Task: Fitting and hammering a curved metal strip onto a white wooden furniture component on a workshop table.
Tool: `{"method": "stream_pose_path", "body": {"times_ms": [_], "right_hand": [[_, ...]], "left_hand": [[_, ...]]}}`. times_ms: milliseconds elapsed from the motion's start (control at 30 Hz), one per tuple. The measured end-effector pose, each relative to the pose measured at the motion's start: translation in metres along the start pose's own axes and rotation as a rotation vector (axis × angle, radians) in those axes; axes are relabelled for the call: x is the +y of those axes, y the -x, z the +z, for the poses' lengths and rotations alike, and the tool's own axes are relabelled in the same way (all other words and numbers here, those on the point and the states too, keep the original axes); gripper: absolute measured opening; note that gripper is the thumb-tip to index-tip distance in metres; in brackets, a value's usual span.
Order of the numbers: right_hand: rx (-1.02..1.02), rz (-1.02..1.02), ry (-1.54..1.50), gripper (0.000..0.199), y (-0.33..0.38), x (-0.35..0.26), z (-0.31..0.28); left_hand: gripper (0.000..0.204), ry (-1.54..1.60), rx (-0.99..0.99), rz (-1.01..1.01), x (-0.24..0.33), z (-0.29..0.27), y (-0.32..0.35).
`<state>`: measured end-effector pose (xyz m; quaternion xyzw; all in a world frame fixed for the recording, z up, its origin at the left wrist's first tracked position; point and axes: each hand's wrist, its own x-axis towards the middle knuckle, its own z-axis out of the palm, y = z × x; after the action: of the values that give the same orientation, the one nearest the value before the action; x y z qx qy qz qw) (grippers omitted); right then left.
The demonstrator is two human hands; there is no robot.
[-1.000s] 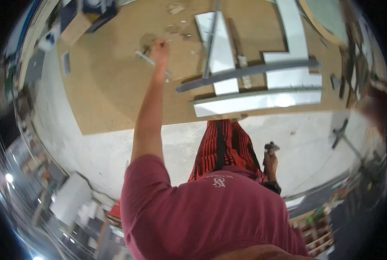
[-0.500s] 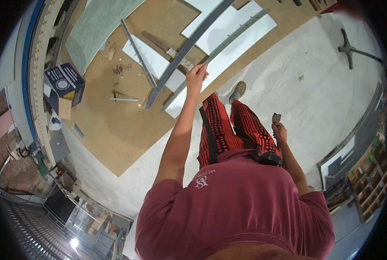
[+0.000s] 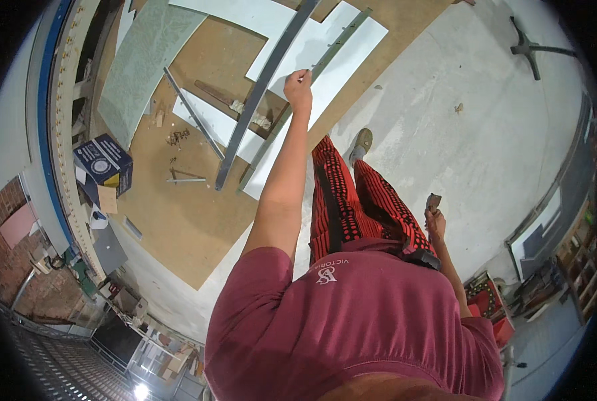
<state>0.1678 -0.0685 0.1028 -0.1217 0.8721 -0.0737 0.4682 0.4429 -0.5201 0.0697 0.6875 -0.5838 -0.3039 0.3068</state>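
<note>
While the person stands over the work, the left hand (image 3: 298, 85) closes its fingers around the near end of a thin grey metal strip (image 3: 325, 57), pinching it at the top of an outstretched arm. Half a second ago that hand was reaching along the same run of metal a little lower; a second ago it was pressed down on the brown board (image 3: 178, 220) among small loose bits. So the arm has gone from the board to the strip, and the view has swung with the head. I judge the strip to be the thing now being handled, gripped rather than merely touched.

Beside it, a wider grey rail (image 3: 262, 87) runs the same way, both lying across white panels (image 3: 325, 40). A third, thinner bar (image 3: 191, 110) slants off to the left, with screws and scraps (image 3: 177, 137) near it and a short pale rod (image 3: 178, 180) below.

Down at the hip, the right hand (image 3: 435, 220) is curled round a small dark tool (image 3: 433, 200), much as it was in both earlier views; what the tool is I cannot tell.

Further out, a dark blue box (image 3: 103, 162) sits at the board's left edge, the grey concrete floor (image 3: 459, 134) spreads to the right, and a black star-shaped stand (image 3: 532, 45) lies on it, well apart.
</note>
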Motion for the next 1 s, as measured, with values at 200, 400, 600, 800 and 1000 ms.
{"method": "stream_pose_path", "body": {"times_ms": [200,400,600,800,1000], "right_hand": [[-0.030,0.070,-0.258,0.040,0.010,-0.001,0.022],[-0.018,0.005,-0.118,0.039,0.010,-0.020,0.040],[-0.014,-0.036,0.055,0.042,0.022,-0.028,0.041],[0.010,0.024,-0.056,0.040,0.035,-0.030,0.043],[0.026,-0.017,-0.077,0.041,0.031,-0.013,0.052]], "left_hand": [[0.025,0.184,-0.077,-0.128,-0.003,0.016,-0.001],[0.020,0.075,-0.046,-0.019,-0.004,0.021,0.000],[0.020,0.074,-0.048,-0.008,0.000,0.021,-0.001],[0.022,0.020,-0.043,-0.012,-0.006,0.021,-0.003],[0.027,0.040,-0.055,-0.016,-0.014,0.021,-0.002]]}}
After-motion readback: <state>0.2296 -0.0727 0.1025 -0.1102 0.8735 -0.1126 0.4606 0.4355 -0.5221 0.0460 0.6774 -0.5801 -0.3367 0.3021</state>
